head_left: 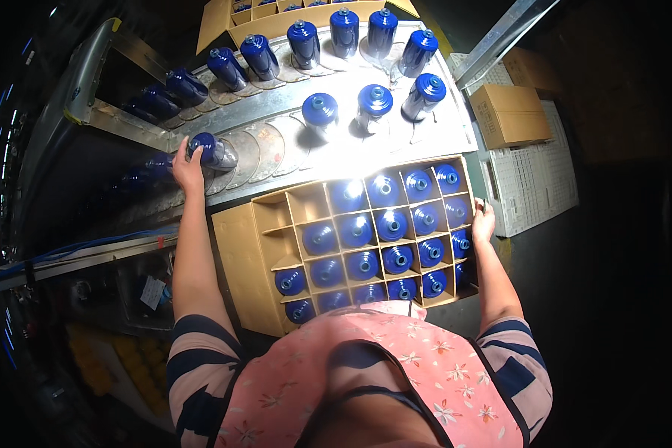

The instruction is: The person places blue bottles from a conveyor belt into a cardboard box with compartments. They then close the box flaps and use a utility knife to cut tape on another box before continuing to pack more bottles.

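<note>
My left hand is closed around the upper part of a blue glass bottle, which stands at the tunnel end of the conveyor. Its thumb and fingers wrap the blue shoulder; the bottle's lower part looks clear. Right in front of my body lies an open cardboard box with dividers, most cells filled with blue bottles necks up. A few cells at its upper left hold no bottle. My right hand grips the box's right edge, its fingers partly hidden by the wall.
More blue bottles stand along the curved plate conveyor, several emerging from a dark tunnel at left. Another divided carton sits beyond. At right, a closed carton rests on a white plastic pallet, beside a metal post.
</note>
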The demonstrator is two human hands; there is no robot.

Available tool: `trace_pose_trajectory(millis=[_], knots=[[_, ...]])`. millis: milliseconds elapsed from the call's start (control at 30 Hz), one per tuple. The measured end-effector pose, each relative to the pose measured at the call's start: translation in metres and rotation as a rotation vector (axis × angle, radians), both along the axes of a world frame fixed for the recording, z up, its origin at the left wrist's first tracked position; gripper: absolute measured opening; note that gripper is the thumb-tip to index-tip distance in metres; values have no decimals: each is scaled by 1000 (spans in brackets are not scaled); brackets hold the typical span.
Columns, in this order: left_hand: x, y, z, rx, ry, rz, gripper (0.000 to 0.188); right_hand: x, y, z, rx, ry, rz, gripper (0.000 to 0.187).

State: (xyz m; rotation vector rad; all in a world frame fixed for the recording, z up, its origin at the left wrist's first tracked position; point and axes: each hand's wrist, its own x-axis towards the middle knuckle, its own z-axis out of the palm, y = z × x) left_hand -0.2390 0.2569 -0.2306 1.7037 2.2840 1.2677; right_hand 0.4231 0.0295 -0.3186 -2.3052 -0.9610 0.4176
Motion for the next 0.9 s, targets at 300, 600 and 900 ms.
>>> trace_pose_trajectory(millis=[300, 600, 900], knots=[[150, -212, -3, -431, -223, -683, 23, -127, 89, 80, 9, 393, 875, 33], [187, -255, -25, -373, 45, -561, 46, -230, 80, 82, -268, -14, 1191, 44], [191, -265, -34, -441, 65, -492, 39, -250, 82, 92, -156, 186, 1015, 37]])
